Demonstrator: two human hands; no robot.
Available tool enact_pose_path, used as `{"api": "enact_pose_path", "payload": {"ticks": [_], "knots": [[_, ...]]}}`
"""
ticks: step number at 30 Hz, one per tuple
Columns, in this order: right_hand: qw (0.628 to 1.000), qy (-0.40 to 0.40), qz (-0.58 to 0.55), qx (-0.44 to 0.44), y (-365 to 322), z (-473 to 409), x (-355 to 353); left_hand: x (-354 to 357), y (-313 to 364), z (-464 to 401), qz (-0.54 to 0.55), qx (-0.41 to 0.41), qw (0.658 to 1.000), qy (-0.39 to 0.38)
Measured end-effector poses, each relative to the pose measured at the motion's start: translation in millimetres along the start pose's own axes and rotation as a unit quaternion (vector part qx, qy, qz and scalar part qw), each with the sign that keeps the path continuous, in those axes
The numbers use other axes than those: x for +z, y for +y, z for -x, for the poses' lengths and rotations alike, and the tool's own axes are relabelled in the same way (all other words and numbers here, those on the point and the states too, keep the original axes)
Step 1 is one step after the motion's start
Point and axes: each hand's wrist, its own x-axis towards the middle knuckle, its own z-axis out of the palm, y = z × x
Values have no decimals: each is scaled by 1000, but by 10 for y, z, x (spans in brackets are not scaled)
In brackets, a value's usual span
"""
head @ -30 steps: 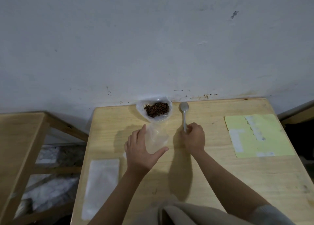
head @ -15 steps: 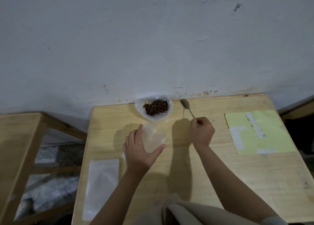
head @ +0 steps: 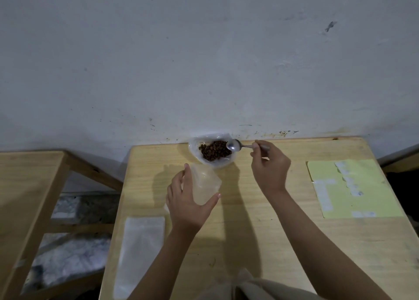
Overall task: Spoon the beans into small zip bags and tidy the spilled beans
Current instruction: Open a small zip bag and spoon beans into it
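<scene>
Fingers of the right hand pinch the spoon by its handle, bowl poised at the right rim of the open bag of beans by the wall, likely ready to scoop. Left hand cups a small zip bag, thumb and fingers round its sides, holding it upright just beside the beans for a short carry. Beans look dark brown, heaped, dry.
</scene>
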Motion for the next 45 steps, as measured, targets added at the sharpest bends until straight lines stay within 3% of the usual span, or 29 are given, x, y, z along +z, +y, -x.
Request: {"api": "enact_pose_path", "payload": {"ticks": [3, 8, 14, 21, 28, 37, 45], "knots": [[999, -17, 46, -3, 92, 30, 191, 13, -19, -28, -5, 6, 1000, 2], [989, -20, 28, 142, 252, 101, 403, 43, -95, -71, -12, 20, 1000, 10], [936, 39, -46, 347, 330, 79, 398, 65, -100, -128, -11, 11, 1000, 16], [878, 70, -167, 444, 174, -1, 218, 126, -103, -203, -30, -8, 999, -11], [888, 19, -196, 415, -34, -71, 22, 194, -95, -353, -43, -8, 997, -71], [951, -137, -150, 235, -236, 13, -54, 241, -30, -425, -20, 12, 997, -69], [984, -87, -74, 134, -93, 17, 90, 219, -109, -405, -27, -18, 995, -96]]}}
